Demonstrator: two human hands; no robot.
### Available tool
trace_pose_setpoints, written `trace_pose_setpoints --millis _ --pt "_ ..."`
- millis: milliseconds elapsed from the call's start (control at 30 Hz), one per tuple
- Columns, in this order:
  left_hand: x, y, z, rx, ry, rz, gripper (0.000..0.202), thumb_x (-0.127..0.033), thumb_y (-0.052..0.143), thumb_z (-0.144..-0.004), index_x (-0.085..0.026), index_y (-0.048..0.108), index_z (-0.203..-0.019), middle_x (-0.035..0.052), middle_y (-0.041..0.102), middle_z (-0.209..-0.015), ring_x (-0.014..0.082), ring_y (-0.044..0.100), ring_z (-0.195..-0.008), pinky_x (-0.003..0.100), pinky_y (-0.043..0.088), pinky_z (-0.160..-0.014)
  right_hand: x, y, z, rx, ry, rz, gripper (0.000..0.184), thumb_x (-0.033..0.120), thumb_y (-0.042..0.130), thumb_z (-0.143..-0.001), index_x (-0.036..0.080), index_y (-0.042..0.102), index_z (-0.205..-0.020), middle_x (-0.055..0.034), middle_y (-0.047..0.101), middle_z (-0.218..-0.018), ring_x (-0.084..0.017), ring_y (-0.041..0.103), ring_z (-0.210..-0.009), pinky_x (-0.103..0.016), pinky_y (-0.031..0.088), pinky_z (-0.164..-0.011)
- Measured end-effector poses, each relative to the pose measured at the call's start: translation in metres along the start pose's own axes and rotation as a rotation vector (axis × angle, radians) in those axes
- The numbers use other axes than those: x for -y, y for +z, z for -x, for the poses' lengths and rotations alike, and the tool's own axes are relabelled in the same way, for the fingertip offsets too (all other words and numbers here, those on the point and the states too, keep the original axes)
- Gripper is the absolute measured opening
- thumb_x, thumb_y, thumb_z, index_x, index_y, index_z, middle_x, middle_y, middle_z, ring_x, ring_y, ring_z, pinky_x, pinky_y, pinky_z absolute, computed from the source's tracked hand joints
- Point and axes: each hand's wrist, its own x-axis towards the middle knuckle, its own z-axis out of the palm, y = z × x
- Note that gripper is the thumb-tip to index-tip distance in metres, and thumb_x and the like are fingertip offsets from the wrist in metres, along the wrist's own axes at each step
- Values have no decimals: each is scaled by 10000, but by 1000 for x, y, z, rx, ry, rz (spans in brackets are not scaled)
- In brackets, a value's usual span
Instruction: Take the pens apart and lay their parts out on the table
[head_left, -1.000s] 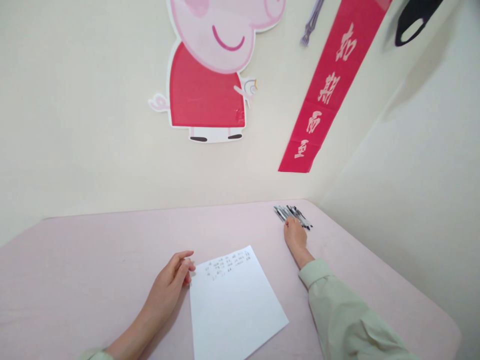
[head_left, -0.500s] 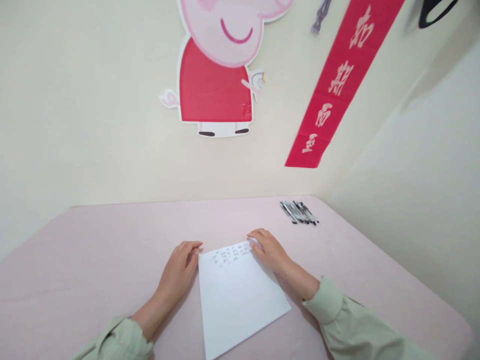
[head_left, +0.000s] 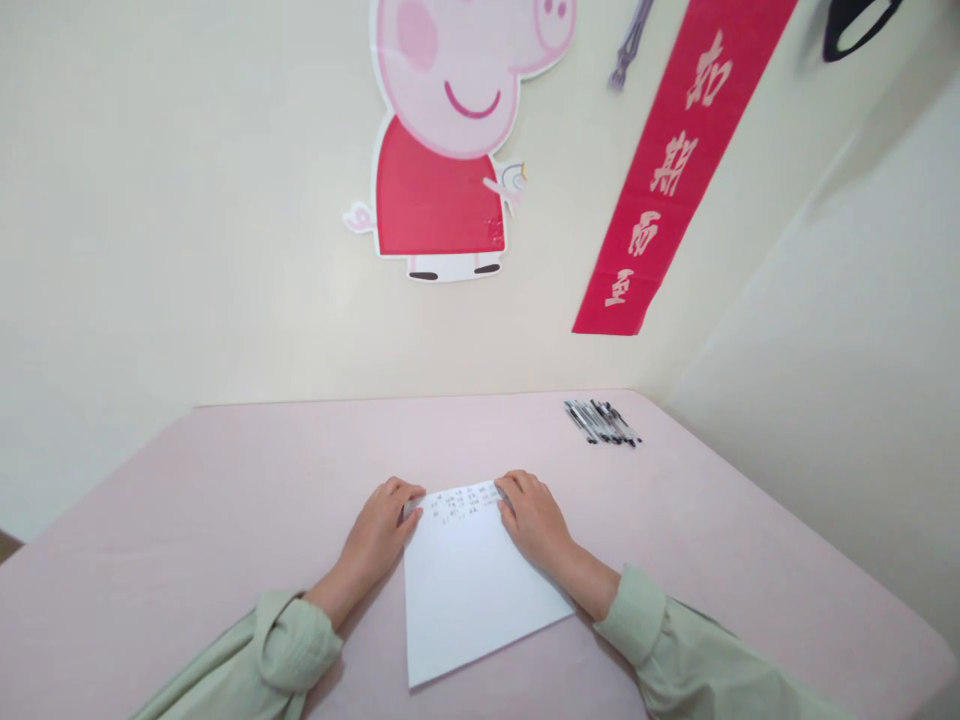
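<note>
White paper (head_left: 480, 590) lies on the pink table in front of me, slightly turned, with several rows of small dark writing along its far edge. Its edge looks thick, like several sheets together. At the far left corner, my left hand (head_left: 384, 528) grips the paper, thumb on top and fingers curled over the edge. My right hand (head_left: 534, 520) is closed round the far right corner in the same way, covering part of the writing.
A row of pens (head_left: 603, 423) lies near the table's (head_left: 247, 520) far right corner. Walls border the table behind and on the right. A cartoon pig cutout (head_left: 441, 190) and a red banner (head_left: 660, 180) with white characters hang on the back wall.
My left hand has moved right from beside the paper onto its far left corner. The paper has shifted slightly away from me. The view has tilted up a little.
</note>
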Motion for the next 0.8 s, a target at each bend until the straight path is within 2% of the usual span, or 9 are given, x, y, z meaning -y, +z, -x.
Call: trace_pose_setpoints --millis 100,267,467,667,733,800 --pt "-3 1 7 -8 -9 35 273 -230 470 -819 -202 642 -1028 66 603 -934 201 585 -794 369 498 -784 7 -2 12 1 -10 -2 280 144 518 -875 199 582 -1141 -104 589 -1140 -251 516 -1070 -373 407 -943" --pt "-6 0 15 -102 -1 71 320 -133 430 -752 -197 649 -976 51 601 -893 187 588 -767 350 519 -741 14 -6 25 36 -44 -65 285 126 519 -860 204 585 -1126 -85 586 -1139 -236 514 -1065 -361 414 -942" --pt "0 -7 15 -161 -58 -9 311 -129 419 -730 -205 647 -927 36 641 -819 194 608 -767 354 517 -754 11 -12 20 7 80 -77 289 102 512 -845 196 610 -1100 -98 594 -1127 -242 522 -1061 -365 413 -927" --pt "12 -18 14 -149 -95 -45 306 -193 411 -743 -195 650 -934 43 657 -817 207 625 -768 369 525 -760 32 -11 24 67 -45 -125 258 109 538 -835 222 620 -1052 -52 611 -1104 -215 519 -1048 -331 397 -925" --pt "16 -18 15 -149 -100 -27 303 -238 432 -762 -200 645 -974 44 667 -845 211 637 -783 371 534 -766 28 -10 21 55 -37 -140 243 131 543 -840 225 616 -1052 -48 612 -1096 -211 524 -1040 -323 400 -921" --pt "21 -16 15 -168 -122 9 315 -306 471 -778 -202 633 -1027 51 678 -897 216 650 -811 372 544 -775 10 -11 12 12 9 -138 253 157 538 -851 218 605 -1087 -59 608 -1108 -213 530 -1041 -321 407 -920"
